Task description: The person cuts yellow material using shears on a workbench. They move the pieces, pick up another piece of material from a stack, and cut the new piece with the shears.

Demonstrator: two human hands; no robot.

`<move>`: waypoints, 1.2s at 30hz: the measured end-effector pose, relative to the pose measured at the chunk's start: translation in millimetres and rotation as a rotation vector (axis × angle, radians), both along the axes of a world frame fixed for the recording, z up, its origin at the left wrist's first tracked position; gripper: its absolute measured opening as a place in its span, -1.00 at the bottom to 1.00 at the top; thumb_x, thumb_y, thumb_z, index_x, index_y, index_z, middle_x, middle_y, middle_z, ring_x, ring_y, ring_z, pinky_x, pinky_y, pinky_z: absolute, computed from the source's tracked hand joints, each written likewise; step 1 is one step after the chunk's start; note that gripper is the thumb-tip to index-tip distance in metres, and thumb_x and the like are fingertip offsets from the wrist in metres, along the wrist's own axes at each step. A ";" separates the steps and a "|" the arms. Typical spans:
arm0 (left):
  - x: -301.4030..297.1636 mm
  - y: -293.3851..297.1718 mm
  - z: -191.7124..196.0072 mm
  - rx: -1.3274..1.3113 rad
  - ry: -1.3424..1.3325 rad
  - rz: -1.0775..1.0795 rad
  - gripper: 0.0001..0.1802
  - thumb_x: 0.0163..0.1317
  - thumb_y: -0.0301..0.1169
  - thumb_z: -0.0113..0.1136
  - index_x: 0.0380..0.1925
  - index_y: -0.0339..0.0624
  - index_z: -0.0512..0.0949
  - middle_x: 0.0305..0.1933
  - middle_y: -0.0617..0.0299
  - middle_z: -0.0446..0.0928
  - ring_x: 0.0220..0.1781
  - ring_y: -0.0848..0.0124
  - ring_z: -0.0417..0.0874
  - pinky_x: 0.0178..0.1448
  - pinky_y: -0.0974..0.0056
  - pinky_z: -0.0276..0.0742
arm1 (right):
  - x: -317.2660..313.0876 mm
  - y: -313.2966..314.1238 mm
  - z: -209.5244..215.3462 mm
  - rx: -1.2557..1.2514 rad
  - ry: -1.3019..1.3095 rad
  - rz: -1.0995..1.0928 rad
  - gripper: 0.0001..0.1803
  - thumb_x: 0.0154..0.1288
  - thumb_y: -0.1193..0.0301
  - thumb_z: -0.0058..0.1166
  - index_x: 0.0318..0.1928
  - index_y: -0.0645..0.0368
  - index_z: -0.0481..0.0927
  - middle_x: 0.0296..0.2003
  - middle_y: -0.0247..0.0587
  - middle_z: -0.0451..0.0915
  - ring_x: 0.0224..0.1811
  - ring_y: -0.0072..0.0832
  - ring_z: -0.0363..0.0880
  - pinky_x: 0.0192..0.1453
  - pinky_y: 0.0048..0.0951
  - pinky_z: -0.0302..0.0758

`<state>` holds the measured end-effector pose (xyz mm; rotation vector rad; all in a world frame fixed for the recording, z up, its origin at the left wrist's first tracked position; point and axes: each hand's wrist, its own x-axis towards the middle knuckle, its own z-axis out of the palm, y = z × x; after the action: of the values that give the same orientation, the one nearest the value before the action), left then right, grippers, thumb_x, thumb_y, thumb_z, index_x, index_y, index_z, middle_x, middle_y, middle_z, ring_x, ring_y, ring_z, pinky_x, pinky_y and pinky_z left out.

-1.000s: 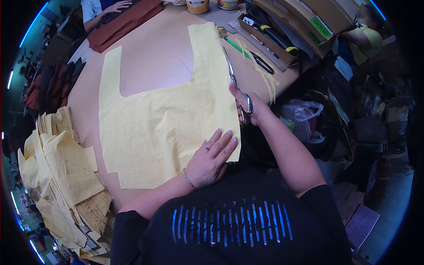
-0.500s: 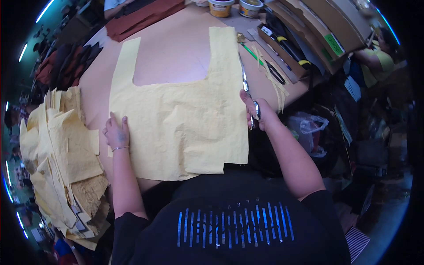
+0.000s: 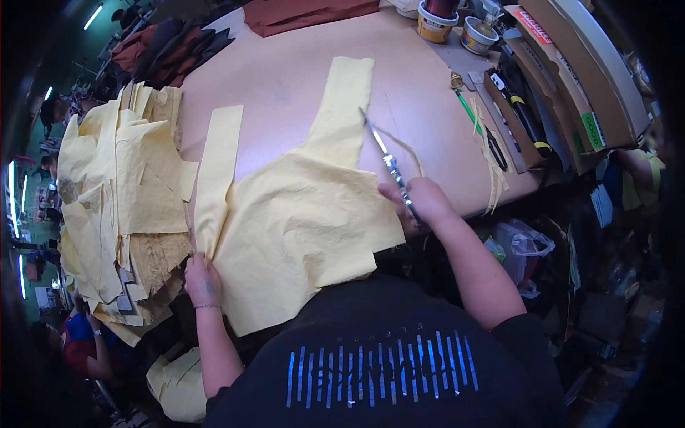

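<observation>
A pale yellow cut fabric piece (image 3: 307, 207) with two long straps lies rumpled on the table, its lower part reaching over the near edge against my shirt. At its left side, my left hand (image 3: 203, 278) pinches the cloth, which bunches into folds there. My right hand (image 3: 426, 201) is closed round the handles of metal scissors (image 3: 390, 162). Their blades point up and left, beside the right strap's edge, slightly parted at the tip. A thin narrow strip (image 3: 408, 146) curves from near the blade tips down to my right hand; whether the fingers hold it is hidden.
A tall stack of yellow fabric pieces (image 3: 128, 185) stands at the left. On the right lie a green stick tool (image 3: 464, 107), thin yellow offcuts (image 3: 495, 187), a cardboard box (image 3: 521, 135) of tools and tubs (image 3: 437, 27). Dark and rust cloth (image 3: 171, 53) lies far left.
My left hand has gone from lying flat to gripping the cloth, drawing it down and left. The fabric has bunched and turned. A thin strip now shows by the scissors.
</observation>
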<state>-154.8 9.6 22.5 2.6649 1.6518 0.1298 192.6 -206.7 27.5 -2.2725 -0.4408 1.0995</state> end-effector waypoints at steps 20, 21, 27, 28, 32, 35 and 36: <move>249.1 13.5 -21.8 -0.451 -0.223 -1.230 -0.84 0.02 -0.34 0.06 -0.50 -0.21 0.40 -0.47 0.09 0.42 -0.40 0.15 0.49 -0.31 0.20 0.43 | -10.2 64.0 10.6 -0.012 0.109 -0.005 -0.37 0.00 -0.18 0.00 -0.65 0.21 0.35 -0.80 -0.32 0.31 -0.79 -0.57 0.35 -0.72 -0.53 0.31; 246.0 11.4 -20.7 -0.463 -0.228 -1.245 -0.84 0.02 -0.34 0.06 -0.50 -0.21 0.40 -0.47 0.09 0.42 -0.40 0.15 0.49 -0.31 0.20 0.43 | -15.2 58.5 9.4 -0.034 0.111 0.014 -0.41 0.06 -0.12 -0.02 -0.64 0.22 0.37 -0.80 -0.32 0.31 -0.79 -0.58 0.35 -0.72 -0.53 0.31; 197.5 -11.8 -8.3 -1.097 -0.004 -1.339 -0.80 -0.02 -0.33 0.03 -0.49 -0.25 0.46 -0.49 -0.01 0.48 -0.40 0.09 0.52 -0.26 0.16 0.43 | -81.9 0.9 15.8 -0.115 0.071 0.033 -0.50 0.07 0.00 0.05 -0.63 0.24 0.41 -0.80 -0.30 0.38 -0.79 -0.57 0.40 -0.68 -0.52 0.34; 191.5 -16.6 -5.2 -1.161 0.073 -1.329 -0.82 -0.01 -0.36 0.01 -0.50 -0.25 0.45 -0.48 -0.03 0.49 -0.39 0.08 0.52 -0.25 0.15 0.43 | -93.9 -5.5 19.5 -0.083 0.120 -0.047 -0.43 0.00 -0.07 0.08 -0.67 0.25 0.39 -0.80 -0.26 0.40 -0.77 -0.54 0.43 -0.64 -0.50 0.38; 193.4 -29.1 -16.9 -1.023 -0.200 -1.283 -0.81 0.02 -0.35 0.02 -0.47 -0.26 0.44 -0.45 -0.02 0.50 -0.36 0.10 0.53 -0.20 0.14 0.43 | -118.4 -23.4 5.7 -0.030 0.137 -0.136 -0.40 -0.03 -0.12 0.08 -0.61 0.27 0.39 -0.76 -0.26 0.39 -0.76 -0.53 0.44 -0.64 -0.50 0.39; 209.6 -10.5 -9.3 -0.448 -0.208 -1.391 -0.49 -0.03 -0.17 0.14 -0.12 -0.25 0.36 -0.06 -0.01 0.37 -0.02 0.06 0.40 -0.01 0.19 0.36 | -119.8 -16.6 0.9 -0.029 0.140 -0.173 -0.39 -0.04 -0.12 0.08 -0.63 0.27 0.39 -0.77 -0.26 0.38 -0.76 -0.52 0.44 -0.64 -0.49 0.38; 210.2 -5.1 -8.9 -0.180 -0.255 -1.430 -0.35 -0.07 -0.11 0.18 0.00 -0.24 0.29 0.02 -0.03 0.32 0.06 0.04 0.35 0.05 0.20 0.33 | -118.3 -14.1 0.7 -0.020 0.139 -0.177 -0.39 -0.04 -0.12 0.08 -0.63 0.27 0.39 -0.77 -0.26 0.38 -0.76 -0.52 0.44 -0.64 -0.49 0.38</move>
<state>55.4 4.5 13.5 2.7734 -0.4556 0.2433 74.3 -220.8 28.1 -2.1875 -0.1697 1.1648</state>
